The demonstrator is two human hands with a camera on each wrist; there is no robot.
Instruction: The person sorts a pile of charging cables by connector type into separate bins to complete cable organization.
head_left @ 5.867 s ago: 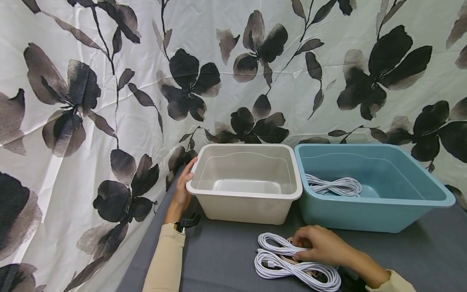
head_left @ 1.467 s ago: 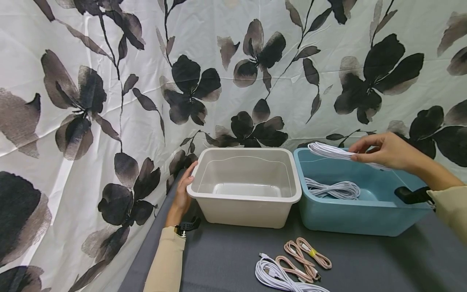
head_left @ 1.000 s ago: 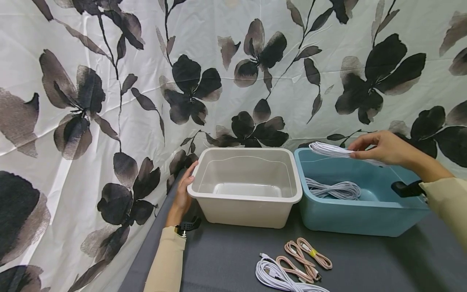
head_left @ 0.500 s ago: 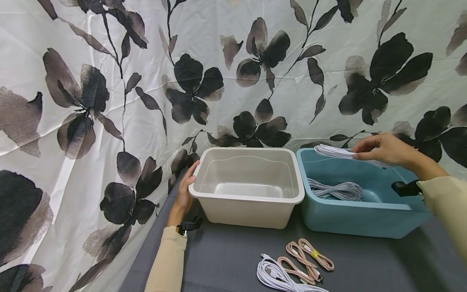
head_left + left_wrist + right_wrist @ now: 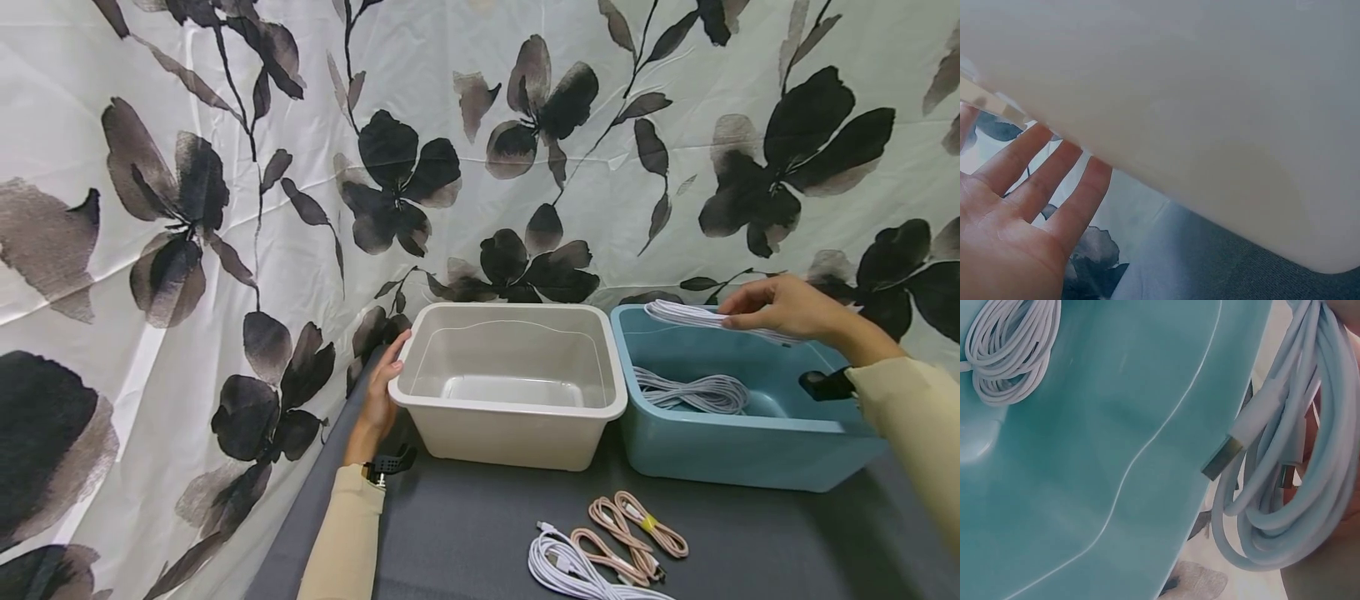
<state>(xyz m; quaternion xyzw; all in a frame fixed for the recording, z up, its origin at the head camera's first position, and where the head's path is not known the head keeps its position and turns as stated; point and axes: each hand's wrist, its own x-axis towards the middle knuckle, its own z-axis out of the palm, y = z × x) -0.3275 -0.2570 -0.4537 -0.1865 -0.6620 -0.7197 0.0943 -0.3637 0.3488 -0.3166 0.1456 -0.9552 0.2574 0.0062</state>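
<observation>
Two bins, side by side on a grey-covered table (image 5: pixel 465 533): beige bin (image 5: pixel 510 406) at left, blue bin (image 5: pixel 750 454) at right. Left hand (image 5: pixel 381 400): fingers extended, tips touching the beige bin under its left rim, nothing lifted. Right hand (image 5: pixel 783 307): thumb and fingers pinching one coiled white cable (image 5: pixel 682 314), seen across the blue bin's far rim; metal plug (image 5: pixel 1222 457) protruding from the coil. Inside the blue bin, left part: a second white coil (image 5: pixel 701 392). Near edge of the table: a third white coil (image 5: pixel 562 571) and, beside it to the right, tan cables (image 5: pixel 628 543), one bundle bound with a yellow tie (image 5: pixel 648 522). Step in hand, by judgement: setting the held cable into the blue bin; this would call for lowering it inside the rim, then loosening the pinch. Obscured: part of the held coil, behind the fingers; the near end of the third coil, cut by the frame; the left thumb, not clearly shown. Height of the held cable above the bin: cannot be told.
</observation>
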